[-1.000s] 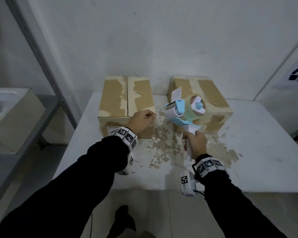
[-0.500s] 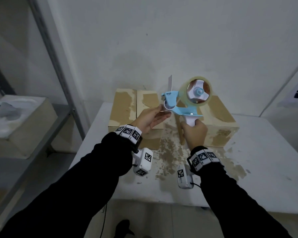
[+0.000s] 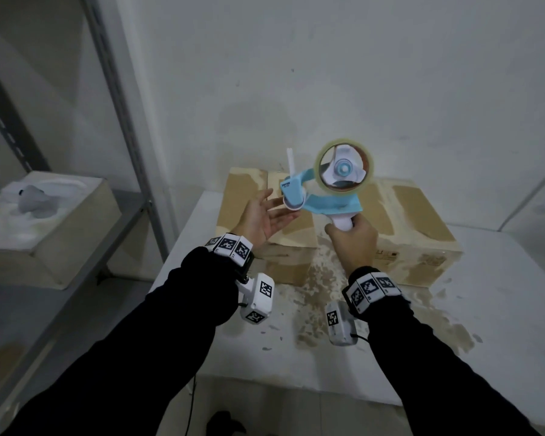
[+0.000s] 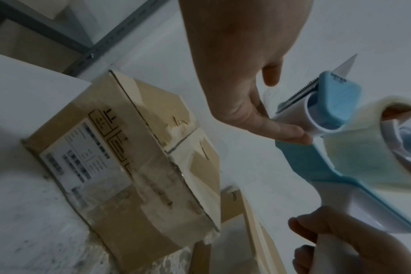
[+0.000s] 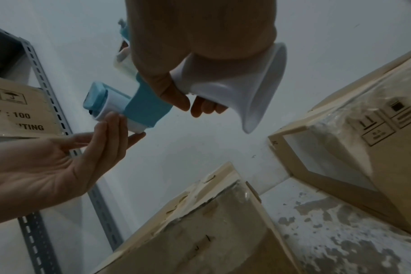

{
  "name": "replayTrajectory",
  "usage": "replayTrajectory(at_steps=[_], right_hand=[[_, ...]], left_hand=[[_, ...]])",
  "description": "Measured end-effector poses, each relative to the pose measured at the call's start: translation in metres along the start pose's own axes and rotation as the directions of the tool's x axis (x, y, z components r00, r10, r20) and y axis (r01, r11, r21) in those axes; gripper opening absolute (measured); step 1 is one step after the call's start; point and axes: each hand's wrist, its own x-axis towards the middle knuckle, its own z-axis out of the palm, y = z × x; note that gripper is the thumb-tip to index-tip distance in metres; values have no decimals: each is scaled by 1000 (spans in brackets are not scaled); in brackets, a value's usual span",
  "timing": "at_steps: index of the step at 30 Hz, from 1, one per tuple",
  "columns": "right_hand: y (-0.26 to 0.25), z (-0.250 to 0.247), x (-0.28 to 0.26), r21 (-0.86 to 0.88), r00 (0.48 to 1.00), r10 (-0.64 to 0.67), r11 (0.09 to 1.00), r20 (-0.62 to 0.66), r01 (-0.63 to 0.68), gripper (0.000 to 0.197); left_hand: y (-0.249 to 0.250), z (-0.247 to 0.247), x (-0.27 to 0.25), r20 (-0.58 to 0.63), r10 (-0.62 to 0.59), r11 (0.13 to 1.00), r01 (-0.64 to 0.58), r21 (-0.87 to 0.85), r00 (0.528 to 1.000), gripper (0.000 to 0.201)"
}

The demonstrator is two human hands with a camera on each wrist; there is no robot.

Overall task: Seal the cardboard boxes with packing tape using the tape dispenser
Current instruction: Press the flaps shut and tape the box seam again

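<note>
My right hand (image 3: pixel 353 239) grips the white handle of a blue and white tape dispenser (image 3: pixel 321 196), held up in the air above two cardboard boxes. A clear tape roll (image 3: pixel 345 168) sits on its hub. My left hand (image 3: pixel 261 215) is open, palm up, with straight fingertips (image 4: pixel 291 132) touching the white roller at the dispenser's front, below the toothed blade. The left box (image 3: pixel 255 215) and the right box (image 3: pixel 419 228) stand side by side at the back of the white table (image 3: pixel 501 341), flaps down, their tops scarred by torn tape.
A metal shelf post (image 3: pixel 123 121) rises left of the table. On the shelf lies a box with white foam packing (image 3: pixel 41 221). The white wall (image 3: pixel 328 73) is right behind the boxes. Brown peeled patches (image 3: pixel 321 287) mark the tabletop between my wrists.
My right hand lifted the dispenser up from table height. My left hand left the left box, turned palm up and came to the dispenser's front roller.
</note>
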Motion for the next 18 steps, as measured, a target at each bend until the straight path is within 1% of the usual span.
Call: replayTrajectory(at_steps=[3,5,8,11,13,16,18], right_hand=[[-7,12,5,14,999,24,1000,46,-24,19],[-12,18,10,63,995,50,996,87,-56,20],[-17,39,25,30,987,71,997,142,-76,21],[-16,68,45,90,984,103,989,147,-117,24],[-17,85,55,109,975,144,980,171,-164,26],[-26,107,75,189,963,175,958,206,-215,29],[-35,118,90,229,958,170,947,231,-224,28]], left_hand=[[8,-11,12,-25,28,998,-26,59,999,33],[15,-20,22,-40,26,996,-23,82,999,31],[28,-33,39,-68,11,986,0,166,998,26],[43,-44,60,-123,-11,947,50,317,992,16],[55,-51,77,-151,-10,926,67,372,988,7],[76,-57,102,-185,32,902,51,429,982,13],[91,-59,118,-196,46,883,52,467,980,17]])
